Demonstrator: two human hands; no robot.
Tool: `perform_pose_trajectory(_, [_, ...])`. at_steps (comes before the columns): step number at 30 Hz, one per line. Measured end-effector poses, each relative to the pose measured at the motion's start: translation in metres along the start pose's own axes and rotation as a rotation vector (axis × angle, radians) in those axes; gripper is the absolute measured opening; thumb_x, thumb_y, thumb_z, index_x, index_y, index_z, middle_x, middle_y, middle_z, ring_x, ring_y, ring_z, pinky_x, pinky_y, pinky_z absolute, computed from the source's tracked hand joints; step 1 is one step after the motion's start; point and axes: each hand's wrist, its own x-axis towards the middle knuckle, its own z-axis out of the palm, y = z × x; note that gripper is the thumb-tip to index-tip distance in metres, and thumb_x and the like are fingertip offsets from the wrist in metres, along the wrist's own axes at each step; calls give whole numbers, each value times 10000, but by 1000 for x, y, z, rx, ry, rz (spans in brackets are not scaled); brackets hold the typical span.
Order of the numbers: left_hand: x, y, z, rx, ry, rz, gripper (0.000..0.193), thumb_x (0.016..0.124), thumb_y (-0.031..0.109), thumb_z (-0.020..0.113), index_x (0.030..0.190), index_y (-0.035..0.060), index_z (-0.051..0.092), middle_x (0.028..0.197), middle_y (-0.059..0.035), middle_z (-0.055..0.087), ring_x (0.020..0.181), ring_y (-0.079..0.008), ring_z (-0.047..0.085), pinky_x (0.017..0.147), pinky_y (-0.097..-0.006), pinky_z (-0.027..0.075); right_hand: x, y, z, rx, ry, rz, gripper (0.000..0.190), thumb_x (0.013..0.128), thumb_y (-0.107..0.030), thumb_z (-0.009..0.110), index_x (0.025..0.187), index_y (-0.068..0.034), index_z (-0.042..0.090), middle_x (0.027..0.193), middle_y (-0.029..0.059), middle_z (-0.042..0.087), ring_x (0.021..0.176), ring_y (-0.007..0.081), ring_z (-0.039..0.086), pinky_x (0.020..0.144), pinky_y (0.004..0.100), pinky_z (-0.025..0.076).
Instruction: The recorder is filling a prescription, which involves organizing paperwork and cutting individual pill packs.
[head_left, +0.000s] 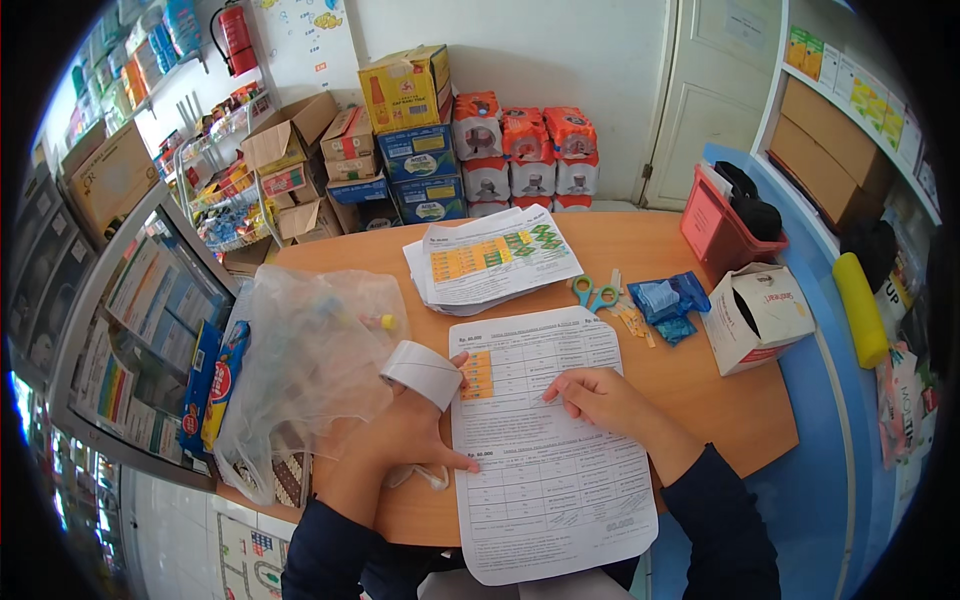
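A printed paper form (555, 510) with tables lies in front of me, its lower end over the desk's near edge. Orange paper strips (477, 375) sit in its upper left. My left hand (409, 427) has a wide roll of clear tape (424, 373) around its fingers, and its thumb rests at the form's left edge. My right hand (592, 397) hovers over or touches the form's right half, fingers curled; whether something small is between the fingertips cannot be told. Beyond lies a stack of forms (499, 259) with orange and green strips.
Teal-handled scissors (595, 294), loose orange strips (634, 322) and blue plastic packets (667, 304) lie right of the forms. A white carton (757, 319) and a red bin (720, 217) stand at the right. A clear plastic bag (322, 345) covers the desk's left side, beside a glass case (142, 315).
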Motion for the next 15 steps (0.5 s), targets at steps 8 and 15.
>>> perform_pose_trajectory(8, [-1,3,1,-44,7,-10,1302,485,498,872,1483,71,153,1347,-225,411,1341,-397,262,1114,-433,118,-2,-1,0,0,0,-3,316,988,-265,439,984,-41,662,637,-39,495,544,45,428,497,196,369])
perform_pose_trajectory(15, [4,4,3,-13,5,-2,1298,489,503,869,1478,55,157,1321,-207,432,1336,-398,269,1114,-435,127,-3,1,-3,4,8,12,318,986,-269,445,984,-36,661,646,-37,499,537,46,428,487,196,365])
